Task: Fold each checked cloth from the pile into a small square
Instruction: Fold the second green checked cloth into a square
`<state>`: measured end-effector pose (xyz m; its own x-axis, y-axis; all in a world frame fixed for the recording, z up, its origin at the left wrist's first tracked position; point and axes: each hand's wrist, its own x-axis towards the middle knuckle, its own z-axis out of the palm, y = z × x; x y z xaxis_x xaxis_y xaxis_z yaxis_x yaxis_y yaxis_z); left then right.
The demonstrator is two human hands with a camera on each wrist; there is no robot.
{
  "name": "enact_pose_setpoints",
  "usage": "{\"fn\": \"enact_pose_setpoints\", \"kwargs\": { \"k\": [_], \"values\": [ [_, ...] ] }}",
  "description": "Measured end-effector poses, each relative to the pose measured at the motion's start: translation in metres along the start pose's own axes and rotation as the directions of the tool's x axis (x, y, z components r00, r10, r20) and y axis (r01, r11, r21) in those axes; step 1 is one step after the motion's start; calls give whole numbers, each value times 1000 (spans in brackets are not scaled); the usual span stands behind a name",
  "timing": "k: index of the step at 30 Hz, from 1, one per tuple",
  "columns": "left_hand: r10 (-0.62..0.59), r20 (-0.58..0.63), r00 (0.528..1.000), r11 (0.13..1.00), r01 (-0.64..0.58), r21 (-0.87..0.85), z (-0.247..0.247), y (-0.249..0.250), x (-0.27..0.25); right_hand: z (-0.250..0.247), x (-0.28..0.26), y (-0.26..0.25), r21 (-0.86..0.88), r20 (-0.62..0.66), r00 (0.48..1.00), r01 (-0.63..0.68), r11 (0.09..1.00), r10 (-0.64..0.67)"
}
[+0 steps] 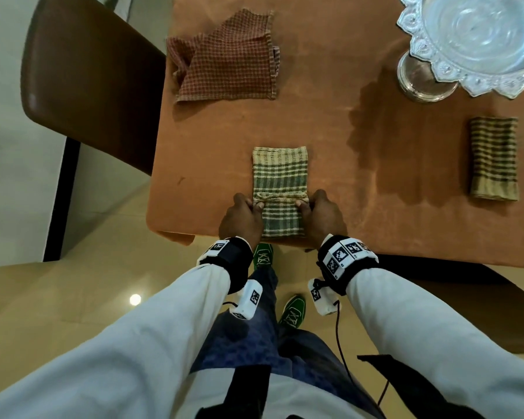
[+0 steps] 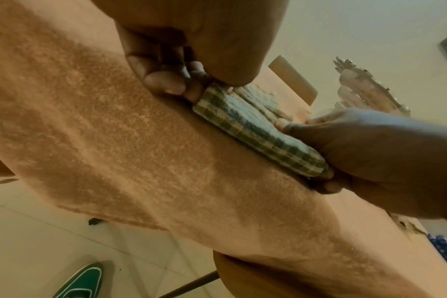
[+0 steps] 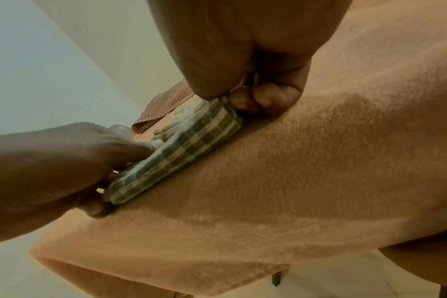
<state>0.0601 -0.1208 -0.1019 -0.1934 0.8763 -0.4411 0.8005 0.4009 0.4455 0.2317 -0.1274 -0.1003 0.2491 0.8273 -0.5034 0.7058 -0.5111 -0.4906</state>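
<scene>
A green-and-cream checked cloth [image 1: 280, 182] lies as a narrow strip at the near edge of the orange-covered table [image 1: 330, 140]. Its near end is doubled over, and the fold faces me in both wrist views. My left hand [image 1: 243, 217] pinches the left corner of the lifted end [image 2: 212, 90]. My right hand [image 1: 322, 216] pinches the right corner [image 3: 225, 100]. Thumbs sit on top, fingers curl beneath. A pile of reddish checked cloths [image 1: 227, 62] lies at the far left. A folded brown-striped cloth [image 1: 493, 158] rests at the right.
An ornate silver bowl on a pedestal [image 1: 472, 40] stands at the far right corner. A dark brown chair [image 1: 85, 71] is pushed against the table's left side. The table edge runs just under my wrists; my green shoes [image 1: 263, 255] are on the tiled floor below.
</scene>
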Motion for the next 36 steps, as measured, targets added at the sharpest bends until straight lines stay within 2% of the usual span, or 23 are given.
{"fn": "enact_pose_setpoints", "kwargs": {
  "k": [2, 3, 4, 5, 6, 7, 8, 9, 10, 12, 16, 19, 21, 24, 27, 29, 31, 32, 34, 36],
  "values": [
    [-15, -48, 999, 999, 13, -33, -7, 0, -4, -5, -3, 0, 12, -35, 999, 28, 1000, -27],
    [65, -108, 992, 998, -67, -13, -11, -3, -6, -9, -6, 0, -27, -81, 991, 102, 994, -104],
    [236, -159, 959, 972, -230, 57, -14, -8, -10, -13, -10, 1, -102, -126, 967, 209, 972, -222],
    [449, -148, 881, 890, -425, 166, -15, -14, -12, -16, -16, 1, -188, -135, 926, 325, 927, -352],
    [633, -53, 772, 752, -598, 279, -13, -21, -15, -17, -22, 2, -250, -83, 886, 424, 870, -456],
    [745, 85, 662, 596, -717, 360, -10, -30, -15, -17, -27, 4, -295, 26, 854, 503, 812, -520],
    [776, 219, 591, 477, -779, 407, -7, -37, -15, -15, -31, 8, -345, 166, 823, 565, 750, -544],
    [762, 319, 563, 409, -801, 437, -4, -43, -13, -13, -31, 12, -402, 302, 791, 612, 681, -532],
    [734, 380, 563, 375, -803, 464, -1, -47, -10, -10, -29, 16, -455, 405, 765, 643, 616, -500],
    [696, 415, 586, 351, -782, 515, 4, -52, -5, -6, -21, 22, -531, 491, 748, 664, 527, -447],
    [683, 353, 640, 412, -736, 538, 9, -48, -5, -3, -11, 26, -617, 469, 757, 649, 445, -454],
    [685, 355, 636, 423, -744, 518, 9, -49, -3, 0, -13, 29, -651, 462, 757, 643, 403, -462],
    [685, 387, 617, 415, -767, 490, 4, -51, 1, -5, -13, 28, -605, 488, 744, 665, 438, -456],
    [708, 400, 581, 419, -803, 425, -7, -47, 5, -18, -8, 24, -467, 527, 723, 685, 559, -447],
    [682, 441, 584, 498, -812, 306, -25, -30, 12, -31, -4, 12, -305, 520, 732, 641, 704, -441],
    [657, 383, 649, 629, -752, 196, -37, -15, 17, -38, 2, 4, -239, 488, 744, 617, 750, -457],
    [579, 251, 776, 796, -605, 35, -45, 0, 23, -44, 11, -5, -118, 393, 789, 552, 826, -471],
    [514, 186, 837, 858, -508, -81, -46, 7, 26, -45, 17, -10, -13, 313, 829, 491, 871, -463],
    [384, 112, 916, 895, -341, -287, -45, 16, 36, -44, 29, -19, 182, 173, 911, 343, 921, -374],
    [301, 85, 950, 886, -245, -393, -40, 23, 47, -38, 44, -25, 244, 106, 955, 246, 938, -278]
  ]
}}
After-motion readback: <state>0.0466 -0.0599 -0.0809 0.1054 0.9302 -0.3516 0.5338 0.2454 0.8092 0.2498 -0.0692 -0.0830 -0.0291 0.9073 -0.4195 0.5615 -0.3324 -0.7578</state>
